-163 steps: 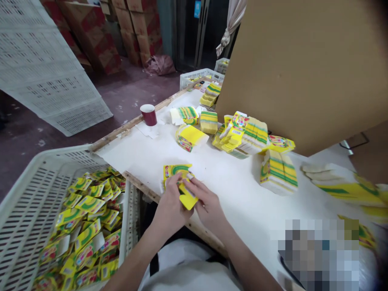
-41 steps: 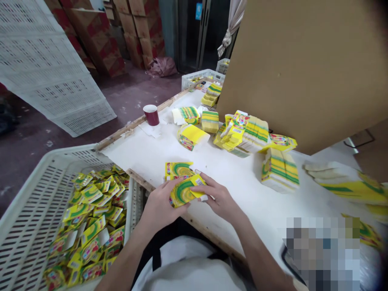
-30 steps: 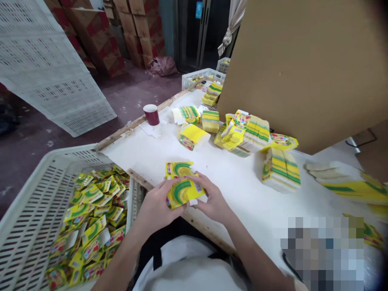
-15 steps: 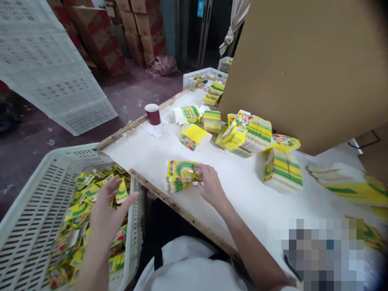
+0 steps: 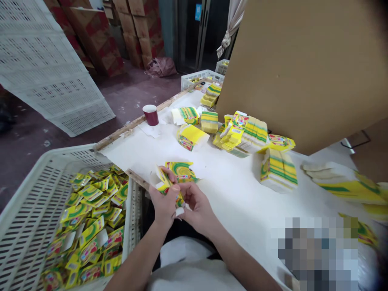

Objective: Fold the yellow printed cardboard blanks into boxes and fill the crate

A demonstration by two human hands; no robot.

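Observation:
Between my two hands, at the table's near edge, is a small yellow-and-green printed carton, tilted and partly hidden by fingers. My left hand is closed around its side, thumb on top. My right hand has its fingers curled at the carton's lower end, where a white flap shows. Just beyond them, more flat printed cartons lie on the white table. On my left stands a white plastic crate with many small yellow cartons inside.
Stacks of flat cartons lie across the table, another bundle to the right. A maroon cup stands near the wooden edge. A large cardboard panel rises behind. Stacked white crates lean at left.
My left hand has come from above the crate to the table edge and grips a carton. My right hand has drawn back from the flat cartons to meet it.

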